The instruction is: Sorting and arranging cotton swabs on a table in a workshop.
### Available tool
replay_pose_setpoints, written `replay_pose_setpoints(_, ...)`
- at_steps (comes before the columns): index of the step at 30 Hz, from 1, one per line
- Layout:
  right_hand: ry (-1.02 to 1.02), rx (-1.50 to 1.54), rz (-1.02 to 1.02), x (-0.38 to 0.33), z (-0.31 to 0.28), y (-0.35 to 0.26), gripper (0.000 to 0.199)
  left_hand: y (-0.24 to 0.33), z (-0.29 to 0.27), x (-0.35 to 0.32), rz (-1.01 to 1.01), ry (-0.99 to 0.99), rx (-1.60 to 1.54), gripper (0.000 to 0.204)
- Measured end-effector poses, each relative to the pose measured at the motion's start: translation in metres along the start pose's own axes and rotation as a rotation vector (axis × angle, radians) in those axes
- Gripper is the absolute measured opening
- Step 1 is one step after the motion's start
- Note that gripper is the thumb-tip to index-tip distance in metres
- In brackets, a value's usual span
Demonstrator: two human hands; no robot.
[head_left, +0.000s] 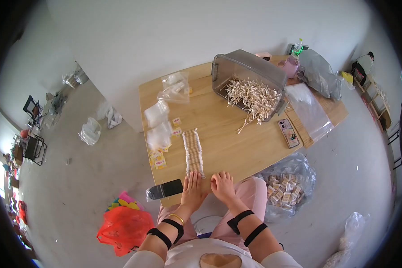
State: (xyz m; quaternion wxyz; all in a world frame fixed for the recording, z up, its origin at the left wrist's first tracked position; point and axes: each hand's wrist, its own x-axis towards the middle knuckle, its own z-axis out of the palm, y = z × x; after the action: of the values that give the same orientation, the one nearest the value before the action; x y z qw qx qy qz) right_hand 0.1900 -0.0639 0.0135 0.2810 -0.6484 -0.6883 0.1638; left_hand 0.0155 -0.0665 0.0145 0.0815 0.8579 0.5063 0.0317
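Note:
A long, narrow row of cotton swabs (193, 149) lies side by side on the wooden table (236, 154), running away from me. My left hand (192, 191) lies flat at the near end of this row, fingers stretched out and touching the last swabs. Just right of it, my right hand (223, 185) rests at the table's near edge with its fingers curled; whatever they may hold is hidden. Farther back, a grey see-through plastic bin (230, 62) lies tipped on its side, its opening toward me. A heap of loose cotton swabs (254, 98) spills from it.
Clear plastic bags (158, 125) and small yellow-white cards (160, 163) lie left. A black flat strip (165, 190) is near the left corner. At right are a phone (288, 133) and a plastic sheet (309, 109). A bag of small packs (285, 190) and a red bag (125, 228) sit below.

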Motion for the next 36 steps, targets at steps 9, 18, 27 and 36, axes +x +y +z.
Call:
replay_pose_setpoints(9,-0.019,0.056,-0.014,-0.003,-0.005,-0.001,0.014,-0.014,0.005,-0.002,-0.011,0.084,-0.217,0.090)
replay_pose_setpoints(18,-0.021,0.078,-0.001,0.021,0.007,0.006,0.020,-0.044,-0.011,-0.005,-0.134,0.173,-0.323,0.096)
replay_pose_setpoints(27,-0.038,-0.041,-0.191,0.036,0.016,-0.028,0.040,-0.053,0.009,-0.010,-0.139,0.218,-0.394,0.107)
replay_pose_setpoints(36,-0.102,-0.176,-0.221,0.048,0.021,-0.044,0.046,-0.054,0.013,-0.010,-0.139,0.288,-0.416,0.108)
